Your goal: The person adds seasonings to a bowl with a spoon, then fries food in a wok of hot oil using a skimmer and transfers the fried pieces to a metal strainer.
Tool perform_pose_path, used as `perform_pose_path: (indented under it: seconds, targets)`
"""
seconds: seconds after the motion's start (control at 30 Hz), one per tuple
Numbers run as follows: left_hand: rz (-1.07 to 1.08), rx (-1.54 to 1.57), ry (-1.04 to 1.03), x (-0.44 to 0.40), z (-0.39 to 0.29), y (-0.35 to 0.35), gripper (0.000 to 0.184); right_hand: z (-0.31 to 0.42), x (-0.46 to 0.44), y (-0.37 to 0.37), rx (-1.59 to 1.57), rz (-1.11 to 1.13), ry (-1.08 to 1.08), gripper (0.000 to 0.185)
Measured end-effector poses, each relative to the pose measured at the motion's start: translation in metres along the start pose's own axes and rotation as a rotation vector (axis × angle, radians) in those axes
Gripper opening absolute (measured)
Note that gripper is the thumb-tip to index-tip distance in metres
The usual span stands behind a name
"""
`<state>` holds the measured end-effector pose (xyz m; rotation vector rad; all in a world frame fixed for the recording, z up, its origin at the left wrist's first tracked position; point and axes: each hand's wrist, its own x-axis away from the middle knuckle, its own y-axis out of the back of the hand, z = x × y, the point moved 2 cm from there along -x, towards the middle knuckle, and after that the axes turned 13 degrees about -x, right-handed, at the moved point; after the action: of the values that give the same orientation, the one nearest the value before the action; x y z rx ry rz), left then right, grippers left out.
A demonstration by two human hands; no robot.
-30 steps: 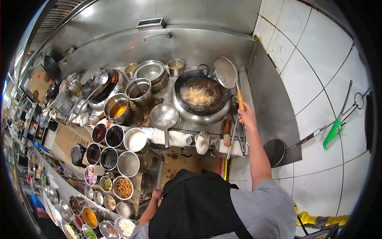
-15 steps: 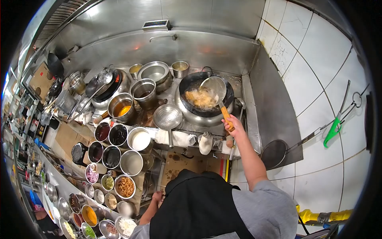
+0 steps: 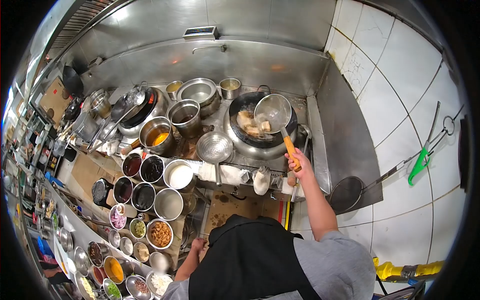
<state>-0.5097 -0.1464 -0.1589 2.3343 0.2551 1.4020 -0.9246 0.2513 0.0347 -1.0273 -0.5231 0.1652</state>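
Observation:
In my right hand is the wooden handle of a round wire skimmer, with my fingers wrapped round it. The skimmer's mesh is over the right part of a dark wok, and a light brown piece of food shows in it. More pale brown food lies in the wok, left of the mesh. My left hand hangs low beside the black apron, near the rack of containers; its fingers look curled, and what they hold, if anything, is hidden.
A perforated ladle lies left of the wok. Metal pots and a second wok stand farther left. Ingredient containers fill the lower left. Another strainer hangs at the tiled right wall.
The skimmer has moved from the wok's right side to over the wok, and a food piece now shows in its mesh. My right hand has shifted slightly left and down. The view has shifted slightly.

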Motion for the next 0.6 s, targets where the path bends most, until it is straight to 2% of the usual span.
perform_pose_path:
  seconds: [0.07,0.13,0.17,0.23,0.27,0.33,0.53,0.6]
  targets:
    - [-0.006,-0.025,-0.034,-0.015,0.013,-0.005,0.018,0.001,-0.001,-0.001,0.045,0.000,0.029,0.051]
    - [-0.013,-0.050,-0.067,-0.008,0.006,-0.002,0.018,0.001,0.000,-0.009,0.266,-0.110,0.147,0.059]
    - [-0.017,-0.058,-0.046,-0.003,0.003,-0.001,0.017,0.000,-0.001,-0.012,0.263,-0.112,0.148,0.059]
    - [-0.022,-0.069,-0.024,0.000,0.002,0.000,0.017,0.001,-0.006,-0.018,0.543,-0.148,0.269,0.056]
    - [-0.018,-0.071,-0.041,-0.008,0.008,-0.001,0.018,0.001,-0.009,-0.020,0.541,-0.150,0.269,0.056]
    - [-0.015,-0.073,-0.056,-0.018,0.015,-0.002,0.019,0.000,-0.016,-0.023,0.785,-0.195,0.349,0.055]
    - [-0.030,0.046,-0.020,-0.021,0.021,-0.006,0.022,0.000,-0.033,-0.024,1.044,-0.136,0.517,0.060]
    - [-0.063,-0.064,-0.038,-0.007,0.012,-0.005,0.025,-0.002,-0.035,-0.022,1.099,-0.107,0.572,0.060]
